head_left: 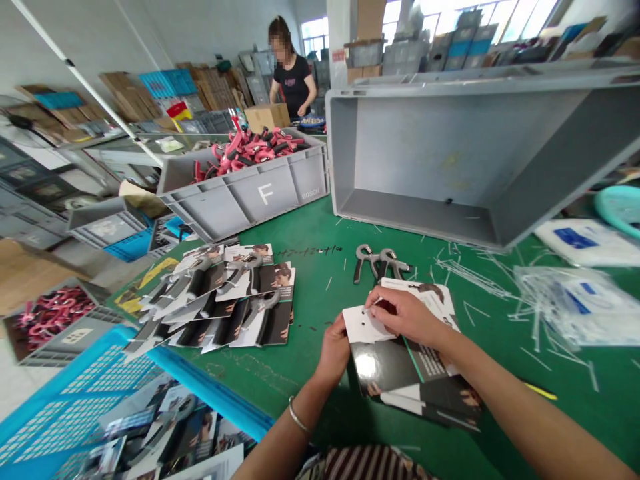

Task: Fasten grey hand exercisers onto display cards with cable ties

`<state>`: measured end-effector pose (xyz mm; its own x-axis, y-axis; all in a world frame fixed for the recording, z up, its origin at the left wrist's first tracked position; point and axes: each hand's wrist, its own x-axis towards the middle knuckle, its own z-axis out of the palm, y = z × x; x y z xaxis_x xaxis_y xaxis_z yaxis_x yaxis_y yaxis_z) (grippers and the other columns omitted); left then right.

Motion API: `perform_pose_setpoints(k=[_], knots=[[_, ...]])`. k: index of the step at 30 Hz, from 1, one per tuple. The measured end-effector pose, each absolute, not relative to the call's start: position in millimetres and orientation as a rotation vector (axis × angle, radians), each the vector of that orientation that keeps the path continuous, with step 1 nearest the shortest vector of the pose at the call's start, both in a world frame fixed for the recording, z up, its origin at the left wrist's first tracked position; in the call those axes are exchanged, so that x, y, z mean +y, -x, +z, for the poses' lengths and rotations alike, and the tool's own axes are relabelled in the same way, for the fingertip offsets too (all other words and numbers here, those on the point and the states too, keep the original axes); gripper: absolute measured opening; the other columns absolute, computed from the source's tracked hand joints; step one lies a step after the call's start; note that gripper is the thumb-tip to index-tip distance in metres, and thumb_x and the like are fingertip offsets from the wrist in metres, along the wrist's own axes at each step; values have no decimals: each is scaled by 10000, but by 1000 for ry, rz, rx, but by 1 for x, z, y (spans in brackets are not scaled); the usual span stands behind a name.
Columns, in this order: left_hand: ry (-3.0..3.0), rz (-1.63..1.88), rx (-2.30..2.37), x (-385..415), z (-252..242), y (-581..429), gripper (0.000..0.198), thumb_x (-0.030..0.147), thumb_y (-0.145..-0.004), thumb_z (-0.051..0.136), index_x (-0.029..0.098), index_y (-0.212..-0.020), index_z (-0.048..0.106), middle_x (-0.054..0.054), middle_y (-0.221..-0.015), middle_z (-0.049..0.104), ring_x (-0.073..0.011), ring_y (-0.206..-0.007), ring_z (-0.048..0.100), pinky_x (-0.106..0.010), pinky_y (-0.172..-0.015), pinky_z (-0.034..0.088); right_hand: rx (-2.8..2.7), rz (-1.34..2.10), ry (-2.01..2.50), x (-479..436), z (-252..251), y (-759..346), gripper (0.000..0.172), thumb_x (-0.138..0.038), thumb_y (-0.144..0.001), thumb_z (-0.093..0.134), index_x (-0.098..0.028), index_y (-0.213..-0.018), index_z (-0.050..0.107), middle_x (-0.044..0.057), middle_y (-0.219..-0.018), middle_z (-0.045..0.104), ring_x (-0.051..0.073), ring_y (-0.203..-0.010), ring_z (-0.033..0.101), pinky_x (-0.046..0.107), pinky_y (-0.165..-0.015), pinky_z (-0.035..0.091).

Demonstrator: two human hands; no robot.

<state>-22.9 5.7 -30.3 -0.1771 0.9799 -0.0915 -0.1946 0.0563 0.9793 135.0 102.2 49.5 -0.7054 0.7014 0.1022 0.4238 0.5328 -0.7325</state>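
Observation:
My left hand (pixel 334 348) is closed on the left edge of a printed backing card (pixel 367 328), which has small holes in its white top part. Over those holes my right hand (pixel 407 312) pinches a thin white cable tie (pixel 373 303). Beneath the held card lies a stack of similar cards (pixel 425 401). Just beyond my right hand are grey-and-black hand grip exercisers (pixel 367 261), loose on the green table. To the left, several carded hand grips (pixel 260 317) lie in overlapping piles.
A grey crate (pixel 260 193) of red-and-black hand grips stands behind; beside it a large grey bin (pixel 420 153) lies on its side. White cable ties (pixel 470 277) and plastic bags (pixel 580 303) occupy the right. A blue basket (pixel 200 380) holds carded grips. A person (pixel 295 77) stands farther back.

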Motion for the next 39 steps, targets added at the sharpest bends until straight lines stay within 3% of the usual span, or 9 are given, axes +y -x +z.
perform_pose_setpoints(k=[6, 14, 19, 25, 28, 31, 34, 39], knots=[[-1026, 1498, 1326, 0, -28, 28, 159, 238, -808, 671, 233, -911, 791, -59, -1126, 634, -224, -1104, 571, -305, -973, 438, -2438, 939, 830, 98, 51, -136, 141, -206, -921, 522, -235, -991, 641, 6, -894, 679, 167, -768, 589, 269, -703, 405], [-845, 1402, 1227, 4, -38, 24, 198, 272, -765, 714, 196, -938, 773, -39, -946, 742, -245, -953, 641, -367, -906, 484, -2628, 687, 741, 93, 52, -134, 143, -162, -922, 508, -219, -988, 622, 32, -949, 640, 187, -867, 582, 291, -787, 396], [-833, 1401, 1208, 5, -38, 24, 176, 265, -740, 740, 167, -885, 759, -45, -925, 749, -243, -931, 650, -358, -889, 487, -2700, 586, 786, 89, 55, -132, 73, -198, -911, 550, -208, -968, 595, 29, -929, 614, 185, -839, 562, 292, -754, 376], [-657, 1518, 949, 2, -27, 30, 436, 205, -712, 794, 208, -1115, 629, -47, -1058, 723, -199, -943, 667, -289, -824, 498, -2718, 598, 814, 88, 56, -132, 150, -341, -895, 650, -225, -980, 607, 24, -962, 613, 192, -861, 565, 287, -738, 377], [-580, 1481, 858, -2, -21, 37, 347, 272, -815, 714, 172, -1134, 623, -92, -1100, 703, -197, -948, 668, -288, -812, 505, -2725, 597, 774, 89, 51, -132, 106, -324, -955, 579, -237, -961, 640, 26, -964, 617, 190, -902, 576, 286, -764, 388], [-626, 1477, 1028, 2, -15, 49, 316, 374, -893, 622, 153, -1119, 642, -91, -1027, 707, -160, -846, 661, -249, -728, 498, -2649, 692, 757, 90, 48, -133, 129, -310, -976, 552, -236, -948, 654, 16, -931, 642, 178, -893, 592, 277, -778, 403], [-830, 1333, 1223, 18, -6, 60, 381, 430, -864, 661, 166, -1138, 654, -75, -1019, 711, -124, -727, 617, -207, -599, 444, -2463, 916, 757, 90, 51, -133, 112, -297, -969, 568, -230, -949, 654, -6, -903, 676, 160, -857, 613, 266, -787, 424], [-999, 1044, 1143, 35, 18, 60, 389, 393, -765, 773, 142, -1056, 716, -65, -971, 731, -165, -811, 630, -242, -725, 466, -2037, 1087, 852, 83, 68, -159, 147, -319, -954, 567, -214, -887, 645, -10, -821, 660, 138, -723, 615, 248, -696, 458]])
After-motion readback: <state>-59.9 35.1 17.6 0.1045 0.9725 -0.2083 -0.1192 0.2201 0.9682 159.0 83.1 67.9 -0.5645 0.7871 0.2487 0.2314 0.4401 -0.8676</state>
